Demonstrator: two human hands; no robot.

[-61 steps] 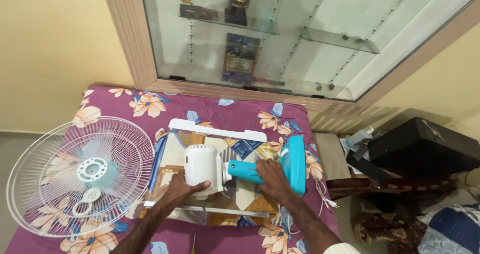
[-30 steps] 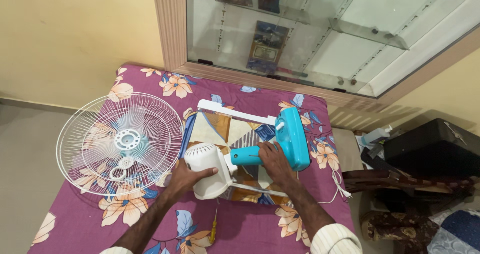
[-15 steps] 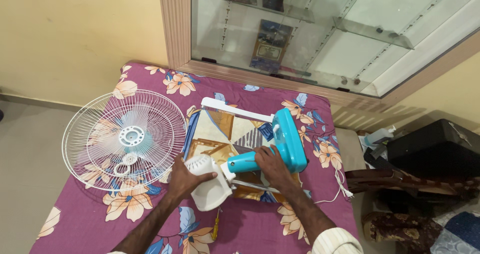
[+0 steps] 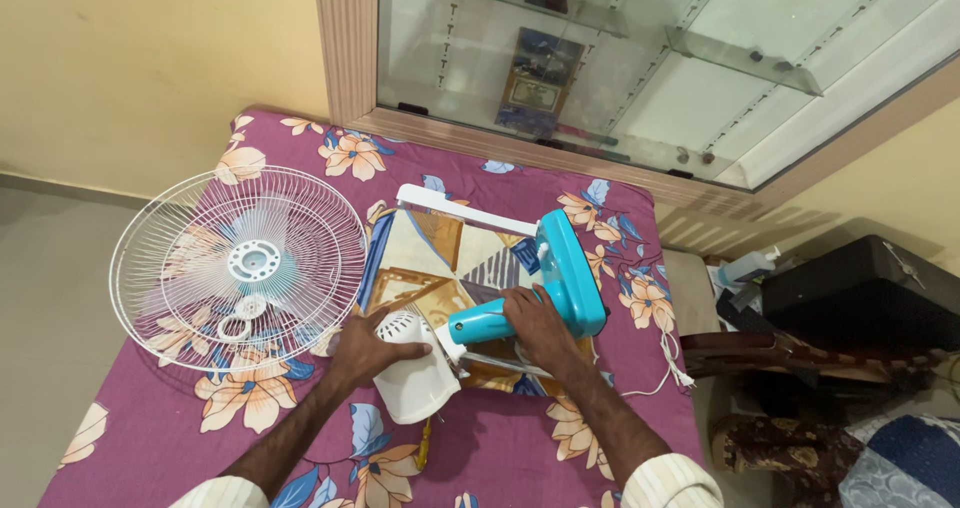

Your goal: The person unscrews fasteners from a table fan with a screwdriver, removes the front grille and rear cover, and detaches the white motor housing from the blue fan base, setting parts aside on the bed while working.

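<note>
A table fan body lies on its side on a patterned board (image 4: 432,253). Its white motor housing (image 4: 418,380) points toward me and its round teal base (image 4: 570,271) stands tilted to the right. My left hand (image 4: 368,346) grips the top of the white motor housing. My right hand (image 4: 538,330) is wrapped around the teal neck (image 4: 482,322) between housing and base. A white wire fan guard (image 4: 238,268) lies flat to the left, apart from both hands.
Everything rests on a purple floral bedspread (image 4: 500,438). A yellow-handled screwdriver (image 4: 424,449) lies below the housing. The fan's white cord (image 4: 664,363) trails off the right edge. A glass cabinet (image 4: 640,58) stands behind; a black case (image 4: 870,293) sits at right.
The fan body has been turned and lowered: the motor housing tipped toward me, the teal base rose. Both hands kept their grip. The view shifted slightly.
</note>
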